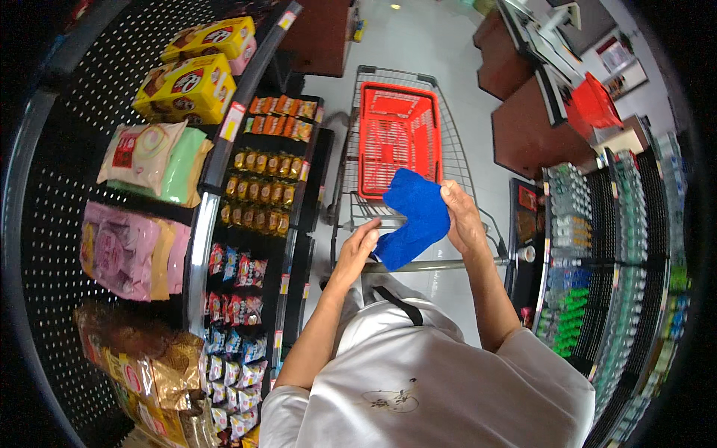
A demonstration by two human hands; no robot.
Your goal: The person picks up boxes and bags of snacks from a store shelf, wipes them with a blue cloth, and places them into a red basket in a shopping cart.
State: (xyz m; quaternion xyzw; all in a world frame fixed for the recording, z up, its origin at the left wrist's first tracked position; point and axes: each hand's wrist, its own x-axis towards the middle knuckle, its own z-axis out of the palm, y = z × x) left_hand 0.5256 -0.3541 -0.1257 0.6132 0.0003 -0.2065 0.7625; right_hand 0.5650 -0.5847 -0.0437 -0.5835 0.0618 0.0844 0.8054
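A blue cloth hangs bent between my two hands, above the handle of a metal shopping cart. My right hand grips the cloth at its upper right edge, thumb on top. At the cloth's lower left end is my left hand, its fingers pointing up and partly extended; whether it grips the cloth is not clear. A red plastic basket sits in the cart, beyond the cloth, which overlaps the basket's near edge.
On the left stand black shelves with yellow boxes, bagged snacks and small wrapped packets. Shelves of bottles line the right. Brown counters stand beyond, one with a red bag. A white cup is near the cart's right side.
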